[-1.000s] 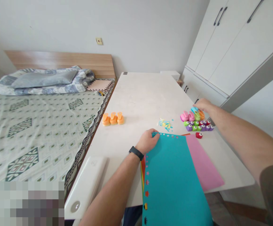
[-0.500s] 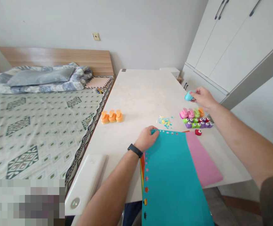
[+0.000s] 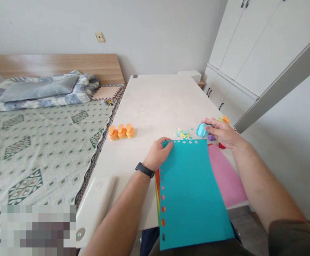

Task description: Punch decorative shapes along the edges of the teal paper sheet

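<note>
Bedroom surroundings fill the upper part of the head view: a bed with a wooden headboard [image 3: 53,64] at upper left and white wardrobe doors [image 3: 258,42] at upper right, with a long white table [image 3: 155,99] running between them. On that table I read three orange craft punches [image 3: 121,131] left of centre and a small scatter of paper cut-outs [image 3: 182,134] near the middle. At lower centre, the teal paper sheet [image 3: 189,192] lies tilted past the near table edge, with a row of small punched shapes [image 3: 189,142] along its far edge and more down its left edge. A pink paper sheet [image 3: 224,174] lies partly beneath it to the right. The left hand [image 3: 158,153], wearing a black wristband [image 3: 144,170], holds the sheet's far left corner in a narrow pinch, fingers curled over it. The right hand [image 3: 222,133] is closed narrowly around a turquoise craft punch [image 3: 202,130], holding it just off the sheet's far right corner, and hides most of the other punches. Punching along the sheet's edge looks to me like the work in hand; another cut would call for that edge to sit in the punch's slot, which I can't see from here.
</note>
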`<state>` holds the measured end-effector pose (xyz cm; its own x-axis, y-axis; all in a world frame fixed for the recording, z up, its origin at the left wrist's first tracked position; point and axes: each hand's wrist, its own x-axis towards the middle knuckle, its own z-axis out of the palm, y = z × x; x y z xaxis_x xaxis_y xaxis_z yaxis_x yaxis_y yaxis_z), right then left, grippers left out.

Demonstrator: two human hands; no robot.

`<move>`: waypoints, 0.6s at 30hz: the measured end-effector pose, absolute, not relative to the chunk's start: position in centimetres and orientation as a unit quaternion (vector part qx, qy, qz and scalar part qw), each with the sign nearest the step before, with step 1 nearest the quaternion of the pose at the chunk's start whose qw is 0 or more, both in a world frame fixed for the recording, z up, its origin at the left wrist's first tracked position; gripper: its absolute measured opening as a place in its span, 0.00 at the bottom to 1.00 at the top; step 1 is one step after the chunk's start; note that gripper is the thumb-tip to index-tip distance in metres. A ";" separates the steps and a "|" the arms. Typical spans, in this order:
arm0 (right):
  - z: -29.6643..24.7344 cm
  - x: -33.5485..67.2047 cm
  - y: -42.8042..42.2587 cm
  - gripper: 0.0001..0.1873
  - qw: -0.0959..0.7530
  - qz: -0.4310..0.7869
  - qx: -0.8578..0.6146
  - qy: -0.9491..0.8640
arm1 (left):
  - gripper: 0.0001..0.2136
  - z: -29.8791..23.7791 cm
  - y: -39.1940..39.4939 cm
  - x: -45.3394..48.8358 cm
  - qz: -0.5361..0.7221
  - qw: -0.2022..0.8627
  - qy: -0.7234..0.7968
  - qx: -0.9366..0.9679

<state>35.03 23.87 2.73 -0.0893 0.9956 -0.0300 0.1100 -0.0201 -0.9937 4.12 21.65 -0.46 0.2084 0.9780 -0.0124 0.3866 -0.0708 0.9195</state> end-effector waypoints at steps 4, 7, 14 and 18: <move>2.2 35.7 23.4 0.24 0.425 0.538 -0.498 -0.532 | 0.17 -0.3 21.5 4.1 0.344 0.441 0.526 0.641; 2.0 35.8 23.2 0.25 0.417 0.553 -0.495 -0.524 | 0.17 -0.1 21.5 4.2 0.347 0.445 0.527 0.635; 2.6 35.2 22.9 0.22 0.448 0.558 -0.473 -0.513 | 0.17 -0.6 21.7 4.2 0.347 0.441 0.536 0.631; 2.5 35.2 22.9 0.23 0.441 0.549 -0.481 -0.522 | 0.17 -0.8 21.7 4.1 0.346 0.440 0.531 0.636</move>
